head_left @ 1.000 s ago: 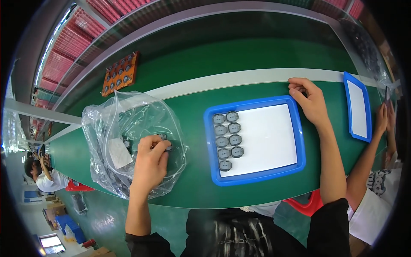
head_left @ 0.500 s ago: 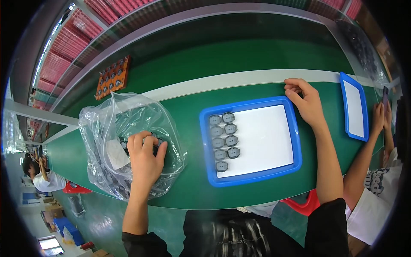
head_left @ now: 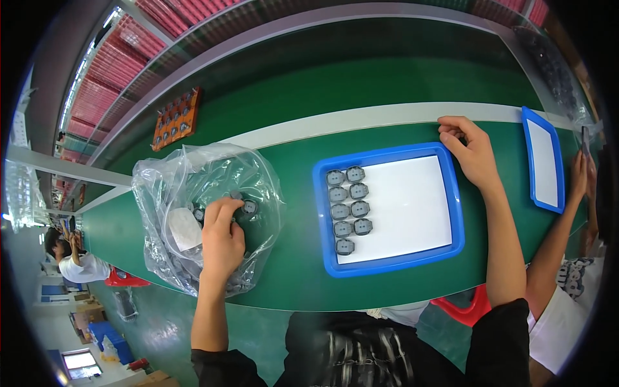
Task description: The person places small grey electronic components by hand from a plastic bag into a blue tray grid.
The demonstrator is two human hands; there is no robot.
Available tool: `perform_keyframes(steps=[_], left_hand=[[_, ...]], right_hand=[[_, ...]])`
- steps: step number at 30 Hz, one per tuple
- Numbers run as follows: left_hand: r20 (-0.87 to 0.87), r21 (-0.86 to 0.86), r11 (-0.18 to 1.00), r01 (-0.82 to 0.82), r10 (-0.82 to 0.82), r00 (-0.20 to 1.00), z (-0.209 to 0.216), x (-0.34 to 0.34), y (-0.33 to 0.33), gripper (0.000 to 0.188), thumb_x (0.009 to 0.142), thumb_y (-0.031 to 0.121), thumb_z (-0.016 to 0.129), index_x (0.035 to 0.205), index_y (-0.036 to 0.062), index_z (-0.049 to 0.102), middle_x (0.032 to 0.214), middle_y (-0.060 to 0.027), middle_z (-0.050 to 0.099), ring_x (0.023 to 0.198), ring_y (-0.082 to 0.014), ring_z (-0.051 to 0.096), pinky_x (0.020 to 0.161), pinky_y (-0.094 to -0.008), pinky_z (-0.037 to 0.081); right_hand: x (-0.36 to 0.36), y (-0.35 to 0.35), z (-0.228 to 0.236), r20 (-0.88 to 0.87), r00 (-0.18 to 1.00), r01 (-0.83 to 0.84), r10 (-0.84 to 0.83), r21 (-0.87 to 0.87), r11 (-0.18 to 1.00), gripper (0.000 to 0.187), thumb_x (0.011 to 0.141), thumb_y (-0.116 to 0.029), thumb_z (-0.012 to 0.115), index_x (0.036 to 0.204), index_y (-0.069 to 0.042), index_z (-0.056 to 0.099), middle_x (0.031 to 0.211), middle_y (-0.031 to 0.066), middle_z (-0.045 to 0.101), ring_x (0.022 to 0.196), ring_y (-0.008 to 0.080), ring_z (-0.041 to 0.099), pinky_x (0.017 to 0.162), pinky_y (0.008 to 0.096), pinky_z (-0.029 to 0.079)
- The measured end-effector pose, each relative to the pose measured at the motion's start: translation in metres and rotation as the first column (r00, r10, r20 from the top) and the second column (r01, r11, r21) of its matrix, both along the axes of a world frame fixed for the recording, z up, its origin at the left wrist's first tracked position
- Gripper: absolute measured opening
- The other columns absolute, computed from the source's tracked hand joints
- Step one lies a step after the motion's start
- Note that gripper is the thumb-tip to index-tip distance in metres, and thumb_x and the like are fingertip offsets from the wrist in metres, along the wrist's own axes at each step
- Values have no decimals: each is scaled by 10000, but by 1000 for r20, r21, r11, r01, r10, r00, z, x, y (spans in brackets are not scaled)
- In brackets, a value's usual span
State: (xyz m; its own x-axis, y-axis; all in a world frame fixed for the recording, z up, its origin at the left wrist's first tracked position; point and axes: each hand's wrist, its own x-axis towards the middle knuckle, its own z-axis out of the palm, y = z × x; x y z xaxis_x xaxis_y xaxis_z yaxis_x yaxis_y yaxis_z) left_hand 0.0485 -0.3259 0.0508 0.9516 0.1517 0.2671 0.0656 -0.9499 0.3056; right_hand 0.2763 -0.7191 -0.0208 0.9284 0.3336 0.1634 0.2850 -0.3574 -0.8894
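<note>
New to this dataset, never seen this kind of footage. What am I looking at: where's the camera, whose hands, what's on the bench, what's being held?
There is no machine here: a person works with two bare hands. The single view comes from a wide fisheye camera worn on the person's head, looking down, so straight edges bend near the rim and the forearms enter from below.

The surface is a green bench with a pale stripe. The left hand reaches into a clear plastic bag of small grey round parts and pinches one part at the fingertips. The right hand rests on the far right corner of a blue-rimmed white tray, which holds nine such parts in two columns. A second blue tray lies further right, and an orange fixture sits farther back. Other people work at the edges.
</note>
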Motion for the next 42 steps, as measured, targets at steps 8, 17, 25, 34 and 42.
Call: perform_keyframes(steps=[8, 17, 25, 34, 42], left_hand=[[-77, 195, 971, -136, 154, 985, 0, 15, -4, 199, 846, 69, 702, 1016, 17, 612, 861, -138, 595, 839, -329, 555, 786, -427, 459], [-154, 44, 992, 115, -107, 982, 24, 7, 2, 307, 767, -34, 647, 1065, 42, 637, 976, -144, 613, 900, -334, 583, 839, -410, 472], [-157, -143, 984, 107, -130, 979, 52, -5, -29, 384, 726, -108, 650, 1089, 14, 624, 1051, -152, 636, 922, -331, 617, 841, -394, 504], [-193, -102, 719, 688, -693, 695, 26, 23, -120, 307, 736, -7, 711, 1035, 29, 654, 1106, -133, 578, 1049, -341, 540, 906, -432, 469], [-265, -195, 746, 637, -665, 698, 34, 34, -119, 385, 695, 36, 785, 1064, 82, 687, 1173, -122, 541, 1091, -350, 498, 922, -441, 452]], right_hand=[[-7, 9, 4, -19, 1000, 4, -4, 5, 1000, 268, 904, -80, 647, 1160, -6, 671, 1002, 48, 675, 917, 127, 586, 853, 261, 472], [-8, 6, 6, -34, 999, 17, -17, 2, 1000, 274, 893, -96, 652, 1149, -3, 678, 993, 63, 676, 912, 135, 584, 857, 274, 471], [-15, 13, 8, -19, 1000, 14, -14, 14, 1000, 278, 888, -101, 652, 1146, -3, 681, 959, 53, 671, 873, 131, 581, 822, 258, 476], [-18, 22, 18, -52, 998, 28, -26, 23, 999, 295, 880, -105, 652, 1148, 15, 677, 953, 53, 673, 865, 121, 580, 813, 261, 485], [-17, 13, 18, -59, 998, 27, -28, -5, 1000, 302, 869, -111, 654, 1142, 15, 676, 958, 53, 675, 858, 122, 577, 811, 267, 491]])
